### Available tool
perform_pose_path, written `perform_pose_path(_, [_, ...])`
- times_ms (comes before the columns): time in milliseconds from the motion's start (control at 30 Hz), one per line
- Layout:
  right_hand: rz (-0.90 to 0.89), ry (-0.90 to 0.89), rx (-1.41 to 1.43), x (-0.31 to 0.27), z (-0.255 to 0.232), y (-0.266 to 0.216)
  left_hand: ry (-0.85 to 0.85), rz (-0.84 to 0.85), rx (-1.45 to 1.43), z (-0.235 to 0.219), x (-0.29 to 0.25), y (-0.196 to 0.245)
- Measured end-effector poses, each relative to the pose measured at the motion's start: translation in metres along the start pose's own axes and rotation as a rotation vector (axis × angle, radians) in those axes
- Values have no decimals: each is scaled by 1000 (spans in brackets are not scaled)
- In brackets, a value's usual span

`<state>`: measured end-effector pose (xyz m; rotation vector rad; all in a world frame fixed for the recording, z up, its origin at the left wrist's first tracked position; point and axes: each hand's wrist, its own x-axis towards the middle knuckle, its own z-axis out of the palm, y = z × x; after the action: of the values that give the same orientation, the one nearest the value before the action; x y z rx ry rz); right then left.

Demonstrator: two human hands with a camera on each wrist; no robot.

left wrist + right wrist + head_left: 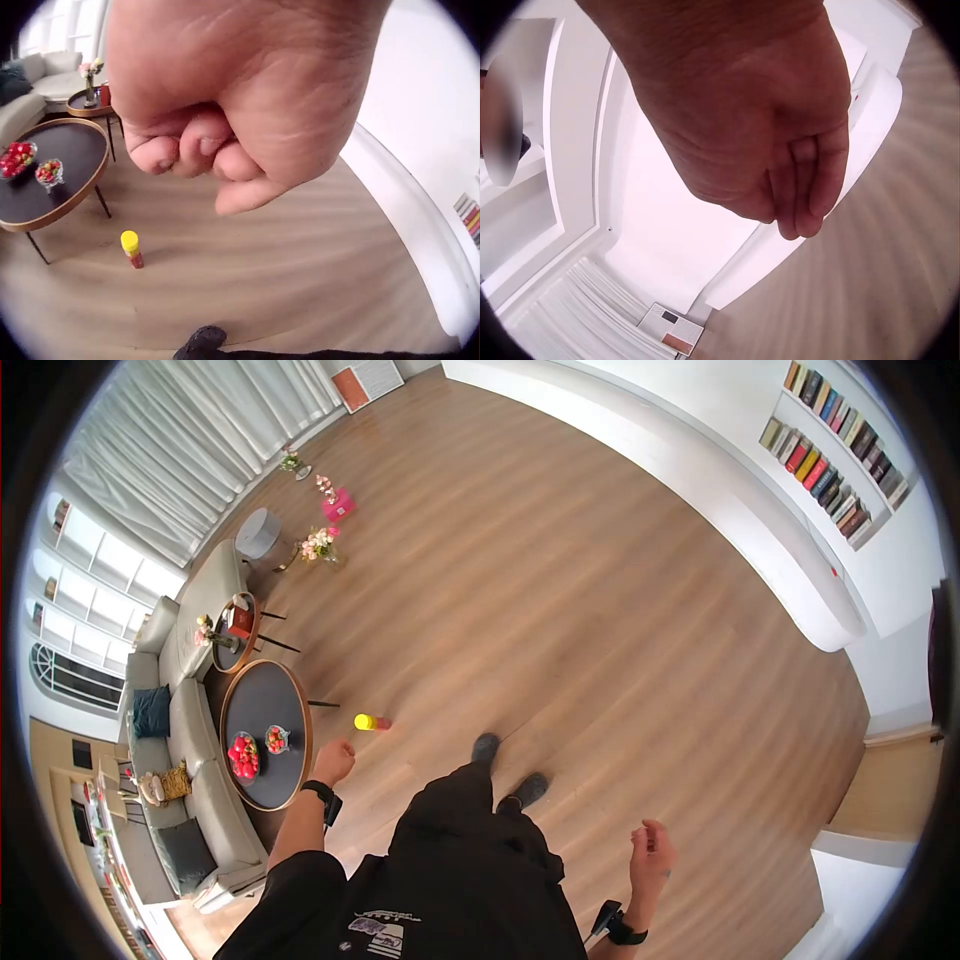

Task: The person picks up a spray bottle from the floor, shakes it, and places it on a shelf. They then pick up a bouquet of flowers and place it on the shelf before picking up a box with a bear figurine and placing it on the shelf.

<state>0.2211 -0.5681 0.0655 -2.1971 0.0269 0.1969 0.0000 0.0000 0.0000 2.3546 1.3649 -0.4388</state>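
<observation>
My left hand [334, 762] hangs in the air to the right of the round coffee table, its fingers loosely curled and holding nothing. In the left wrist view those fingers [196, 146] bend in toward the palm. Past the hand, a small container [372, 722] with a yellow lid and a reddish body stands on the wooden floor, apart from the hand. My right hand [652, 857] hangs over the floor on the other side of the body, with nothing in it. Its fingers [802, 187] are lightly bent and lie side by side in the right wrist view.
Two bowls of red fruit, one larger [243, 757] and one smaller [277, 739], are on the coffee table [270, 690]. A side table [228, 655], a sofa [195, 730] and flower vases [320, 546] line the left. Bookshelves [830, 455] stand at the right above a white ledge [700, 485].
</observation>
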Motion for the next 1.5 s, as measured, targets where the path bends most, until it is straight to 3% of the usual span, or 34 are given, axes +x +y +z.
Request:
perform_pose_path(67, [-65,12,-9,17,1,6,-23,1,-24,10,-2,-6])
perform_pose_path(100, [-48,-10,-28,-7,-1,-7,-49,-21,-17,4,-25,-35])
perform_pose_path(267, [-108,-53,-74,-1,22,-33,-64,-96,-63,3,-24,-86])
perform_pose_path(467, [-122,-99,-69,0,58,-66,-15,-119,-57,-8,-15,-96])
perform_pose_path(667, [-138,-135,-113,-9,116,-97,-43,-109,-38,-1,34,-146])
perform_pose_path(867, [-75,-266,-217,-46,200,-146,-116,-17,-123,24,114,-242])
perform_pose_path(967, [12,-346,-283,-71,239,-179,-286,-90,-172,24,155,-281])
perform_pose_path(1100, [55,-442,-416,-89,286,-234,-247,-121,-186,46,206,-328])
perform_pose_path(1333, [107,-472,-531,-83,340,-310,-246,-220,-329,55,267,-337])
perform_pose_path(1500, [88,-577,-709,-83,362,-330,-298,-322,-300,73,310,-331])
